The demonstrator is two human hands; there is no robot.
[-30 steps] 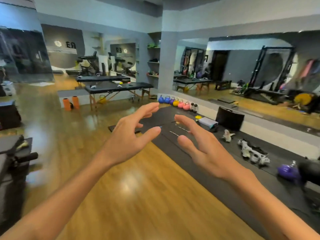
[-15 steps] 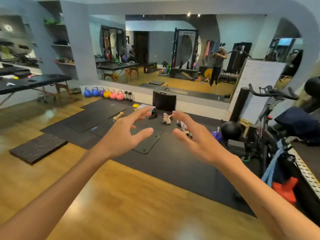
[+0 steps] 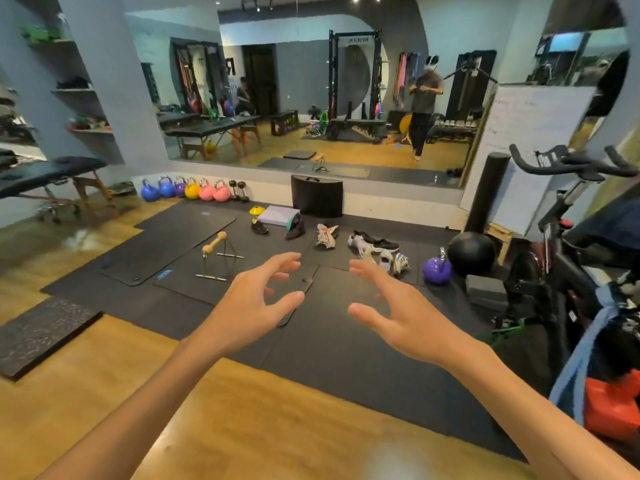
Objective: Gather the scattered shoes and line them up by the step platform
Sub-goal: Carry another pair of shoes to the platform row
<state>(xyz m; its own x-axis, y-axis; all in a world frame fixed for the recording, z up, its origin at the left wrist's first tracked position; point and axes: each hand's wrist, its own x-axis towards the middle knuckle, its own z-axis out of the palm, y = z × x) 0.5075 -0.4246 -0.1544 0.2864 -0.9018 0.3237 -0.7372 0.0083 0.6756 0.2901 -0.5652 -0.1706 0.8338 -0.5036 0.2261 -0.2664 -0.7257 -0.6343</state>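
Grip: left hand (image 3: 256,299) and right hand (image 3: 398,317) spread apart, empty, raised | Shoes (image 3: 372,245) lie scattered on black mat (image 3: 329,341) near mirror wall, right of lilac step platform (image 3: 277,214) | Advice: walk closer, crouch, take nearest pair first.

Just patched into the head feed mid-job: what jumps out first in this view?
Two bare hands, left hand and right hand, reach forward with fingers spread and hold nothing. Beyond them, scattered shoes lie on the black floor mat near the mirror wall. A row of bright kettlebells lines the wall at left.
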